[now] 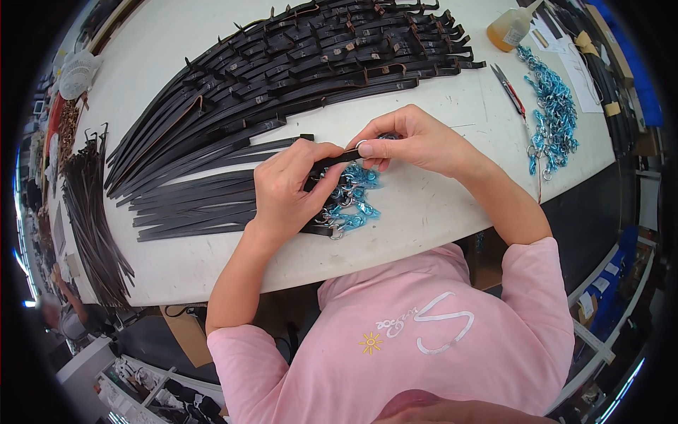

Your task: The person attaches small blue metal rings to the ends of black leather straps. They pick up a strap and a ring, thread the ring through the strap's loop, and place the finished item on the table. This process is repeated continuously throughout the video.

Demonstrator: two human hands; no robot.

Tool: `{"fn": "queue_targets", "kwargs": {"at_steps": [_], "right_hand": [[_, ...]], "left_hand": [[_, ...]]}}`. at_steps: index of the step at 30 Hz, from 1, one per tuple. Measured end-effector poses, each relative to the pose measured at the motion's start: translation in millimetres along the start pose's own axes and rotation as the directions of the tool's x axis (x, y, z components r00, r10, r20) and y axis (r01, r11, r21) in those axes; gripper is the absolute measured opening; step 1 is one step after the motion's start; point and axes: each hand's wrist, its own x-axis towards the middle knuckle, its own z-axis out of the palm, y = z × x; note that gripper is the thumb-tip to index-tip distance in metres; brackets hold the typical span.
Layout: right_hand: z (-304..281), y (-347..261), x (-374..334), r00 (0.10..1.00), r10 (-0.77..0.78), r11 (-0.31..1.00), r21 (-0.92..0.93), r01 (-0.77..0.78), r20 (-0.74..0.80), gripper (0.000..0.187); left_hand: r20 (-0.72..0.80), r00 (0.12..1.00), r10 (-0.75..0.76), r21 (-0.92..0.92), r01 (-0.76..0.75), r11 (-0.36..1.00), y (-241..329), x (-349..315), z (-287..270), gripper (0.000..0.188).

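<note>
My left hand (288, 182) pinches a black leather strap (337, 160) between thumb and fingers. Close by, my right hand (417, 144) is closed on a silver metal ring (360, 148) at the strap's end; whether the strap passes through it I cannot tell. Under and beside my left hand lie several dark straps (191, 205) in a row. At their right ends are metal clasps in blue wrap (359, 212), partly hidden by my left hand.
A large fanned pile of black straps (282, 78) covers the table's far side. Thin dark strips (92, 212) hang over the left edge. To the right lie red-handled scissors (510, 90) and a heap of blue-wrapped clasps (554, 106), with an amber liquid bottle (510, 30) behind.
</note>
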Motion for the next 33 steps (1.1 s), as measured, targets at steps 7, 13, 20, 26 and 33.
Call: {"fn": "queue_targets", "kwargs": {"at_steps": [7, 13, 20, 26, 33], "right_hand": [[4, -1, -1, 0.999, 0.033, 0.997, 0.068, -0.036, 0.039, 0.026], [3, -1, -2, 0.995, 0.023, 0.998, -0.061, -0.017, 0.101, 0.026], [11, -3, -4, 0.999, -0.017, 0.973, -0.231, 0.023, 0.028, 0.022], [11, 3, 0, 0.994, -0.109, 0.954, -0.281, 0.108, 0.012, 0.02], [12, -1, 1, 0.999, -0.039, 0.995, -0.092, 0.04, 0.014, 0.018]], "left_hand": [[0.002, 1.0, 0.004, 0.01, -0.004, 1.0, 0, 0, 0, 0.023], [0.007, 0.999, -0.033, -0.003, 0.033, 0.999, 2, 0, 0, 0.022], [-0.008, 1.0, -0.016, -0.025, 0.016, 1.0, 0, -1, 2, 0.022], [0.014, 1.0, -0.022, -0.046, 0.023, 0.999, -3, -4, 2, 0.026], [0.03, 0.998, -0.048, -0.048, 0.049, 0.998, -3, -4, 2, 0.025]]}}
